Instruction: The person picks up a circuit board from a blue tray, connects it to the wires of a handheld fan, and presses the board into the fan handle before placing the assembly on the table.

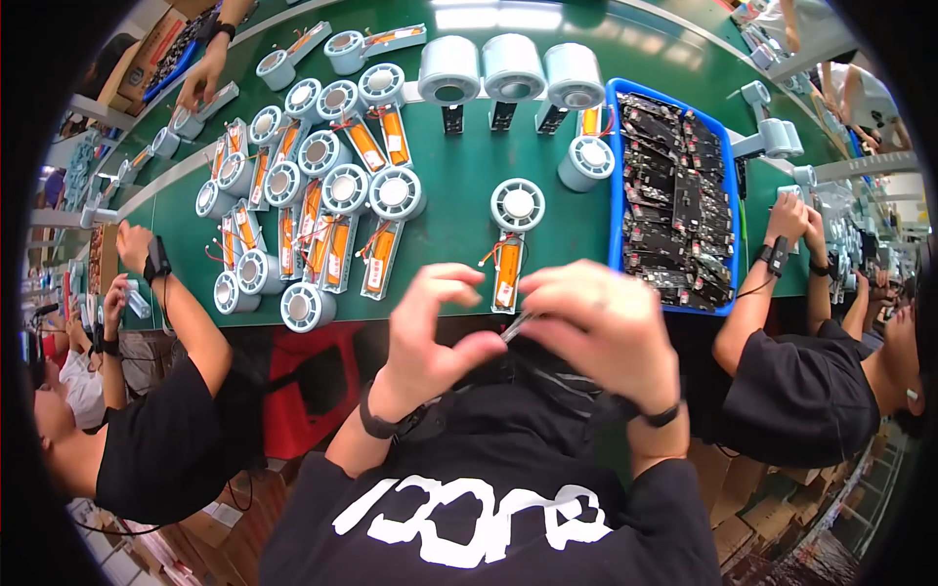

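My right hand (606,327) is closed on a thin silvery piece (515,326), mostly hidden by the fingers and too small to name. My left hand (430,332) is beside it, fingers curved and apart, with the thumb tip close to that piece; whether they touch I cannot tell. Just beyond both hands lies a pale blue handheld fan (518,205), its round head pointing away from me. Its open handle shows an orange battery (507,273) and thin red wires. Neither hand grips this fan.
Many similar open fans (346,188) crowd the green table (449,244) on the left. Three fans (513,68) stand head-up at the back. A blue tray (616,195) of black circuit boards is on the right. Co-workers' arms (186,303) reach in from both sides.
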`<action>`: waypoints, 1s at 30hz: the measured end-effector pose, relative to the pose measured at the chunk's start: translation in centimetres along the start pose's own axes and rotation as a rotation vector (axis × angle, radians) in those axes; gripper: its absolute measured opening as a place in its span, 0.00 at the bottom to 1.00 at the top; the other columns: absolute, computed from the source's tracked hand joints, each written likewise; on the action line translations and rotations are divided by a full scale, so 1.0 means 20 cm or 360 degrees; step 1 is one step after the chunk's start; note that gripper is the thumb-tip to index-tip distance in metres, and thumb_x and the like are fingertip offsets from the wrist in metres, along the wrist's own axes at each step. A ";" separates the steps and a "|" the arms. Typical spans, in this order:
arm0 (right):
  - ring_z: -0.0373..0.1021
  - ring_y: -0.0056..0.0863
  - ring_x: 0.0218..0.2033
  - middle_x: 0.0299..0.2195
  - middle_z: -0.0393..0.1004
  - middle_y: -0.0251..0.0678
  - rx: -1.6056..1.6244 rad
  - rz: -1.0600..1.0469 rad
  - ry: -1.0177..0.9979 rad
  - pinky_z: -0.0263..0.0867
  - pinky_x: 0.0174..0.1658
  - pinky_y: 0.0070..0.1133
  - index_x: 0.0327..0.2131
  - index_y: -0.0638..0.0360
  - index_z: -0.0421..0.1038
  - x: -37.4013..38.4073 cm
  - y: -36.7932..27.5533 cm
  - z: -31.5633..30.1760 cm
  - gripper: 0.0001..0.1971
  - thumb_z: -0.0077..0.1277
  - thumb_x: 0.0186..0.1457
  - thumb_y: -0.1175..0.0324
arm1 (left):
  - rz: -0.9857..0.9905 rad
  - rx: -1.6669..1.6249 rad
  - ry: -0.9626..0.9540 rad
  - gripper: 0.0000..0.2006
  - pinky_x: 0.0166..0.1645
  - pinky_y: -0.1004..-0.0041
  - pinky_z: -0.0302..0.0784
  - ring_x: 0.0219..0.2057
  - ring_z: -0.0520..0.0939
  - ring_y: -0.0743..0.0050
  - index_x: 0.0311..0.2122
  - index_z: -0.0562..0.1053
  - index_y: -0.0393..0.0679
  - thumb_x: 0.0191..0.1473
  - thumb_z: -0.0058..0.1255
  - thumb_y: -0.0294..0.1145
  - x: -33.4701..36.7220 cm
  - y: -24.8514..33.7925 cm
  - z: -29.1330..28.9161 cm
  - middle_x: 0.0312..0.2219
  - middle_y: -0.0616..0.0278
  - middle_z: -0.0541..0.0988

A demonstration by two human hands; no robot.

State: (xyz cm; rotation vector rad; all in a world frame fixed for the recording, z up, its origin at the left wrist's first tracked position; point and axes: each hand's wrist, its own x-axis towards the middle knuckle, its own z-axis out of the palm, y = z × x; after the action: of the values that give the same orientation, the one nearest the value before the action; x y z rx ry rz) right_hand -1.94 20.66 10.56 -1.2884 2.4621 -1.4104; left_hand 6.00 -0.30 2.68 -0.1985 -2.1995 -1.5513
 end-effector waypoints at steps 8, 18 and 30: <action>0.77 0.39 0.34 0.36 0.80 0.39 0.0292 0.0206 0.0415 0.73 0.36 0.28 0.34 0.59 0.79 -0.12 0.11 0.35 0.12 0.66 0.43 0.78 | -0.0301 -0.0066 -0.0755 0.27 0.37 0.79 0.75 0.32 0.77 0.81 0.61 0.66 0.32 0.55 0.55 0.20 -0.05 -0.06 -0.09 0.40 0.59 0.77; 0.73 0.35 0.32 0.35 0.78 0.33 -0.0443 -0.0053 0.0537 0.70 0.36 0.27 0.36 0.57 0.78 0.00 0.34 0.48 0.13 0.64 0.44 0.80 | -0.0743 -0.0539 -0.0266 0.20 0.32 0.82 0.68 0.28 0.70 0.85 0.59 0.70 0.37 0.61 0.47 0.20 0.00 -0.11 0.00 0.36 0.65 0.75; 0.73 0.31 0.31 0.35 0.77 0.33 -0.0200 -0.0187 0.0517 0.67 0.34 0.27 0.38 0.58 0.78 -0.10 0.43 0.43 0.15 0.60 0.42 0.81 | -0.0205 0.0236 -0.0529 0.20 0.37 0.68 0.76 0.31 0.79 0.60 0.54 0.73 0.37 0.55 0.50 0.17 0.12 -0.14 0.06 0.38 0.51 0.77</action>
State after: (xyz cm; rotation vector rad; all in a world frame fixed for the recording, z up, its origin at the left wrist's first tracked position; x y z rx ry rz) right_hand -2.79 18.14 -1.48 -1.3419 2.7620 -1.6334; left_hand 2.48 -0.55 0.89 -0.2912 -2.6208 -1.5013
